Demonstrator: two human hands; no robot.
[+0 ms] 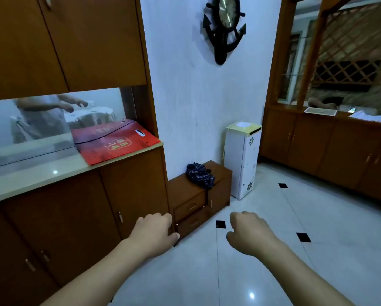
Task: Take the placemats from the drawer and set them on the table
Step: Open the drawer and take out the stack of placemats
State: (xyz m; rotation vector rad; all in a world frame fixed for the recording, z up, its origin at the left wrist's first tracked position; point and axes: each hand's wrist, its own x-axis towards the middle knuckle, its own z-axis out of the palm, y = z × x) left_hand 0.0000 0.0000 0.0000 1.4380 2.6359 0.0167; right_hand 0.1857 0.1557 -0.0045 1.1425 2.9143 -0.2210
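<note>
A glossy white tiled floor with small black diamond insets [262, 272] fills the room from 3 to 6 o'clock. Both bare arms reach forward over it. The left hand [154, 230], at 7 o'clock, and the right hand [249, 233], at 5 o'clock, have loosely curled fingers and hold nothing.

Just past the left hand, near centre, a low brown wooden chest [218, 173] stands against the white wall. Its two drawers [191, 208] face the hands. What is inside them is hidden, so I cannot tell where the placemats are. A crumpled dark blue patterned cloth [200, 174] lies on the chest top. A narrow white cabinet with flower decals [242, 164] stands just beside the chest, toward 3 o'clock.

At 9 o'clock a tall brown wooden wall unit [74, 217] has a pale stone counter [41, 180] bearing a flat red paper bag [114, 142]. A black anchor-shaped wall clock [226, 25] hangs at 12 o'clock. A long brown sideboard [328, 146] runs along at 2 o'clock.
</note>
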